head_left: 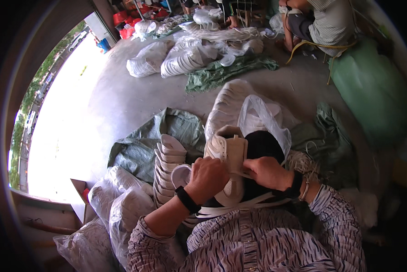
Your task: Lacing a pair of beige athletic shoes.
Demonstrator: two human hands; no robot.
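Observation:
A white shoe upper [228, 152] stands upright in front of me over a black form [263, 146]. My left hand [208, 177] is closed on its near left side, with a dark band on the wrist. My right hand [267, 172] grips a white strip [239, 173] that runs across the shoe's lower right. More white strips [233, 207] lie under both hands on my lap. A stack of white shoe pieces [168, 165] stands just left of my left hand.
Clear plastic bags [115, 199] of white parts lie at lower left, on grey-green sacking [142, 145]. A clear bag [260, 119] rises behind the shoe. More white piles [190, 56] cover the concrete floor farther off. Another person [323, 20] crouches at the upper right beside a green sack [375, 90].

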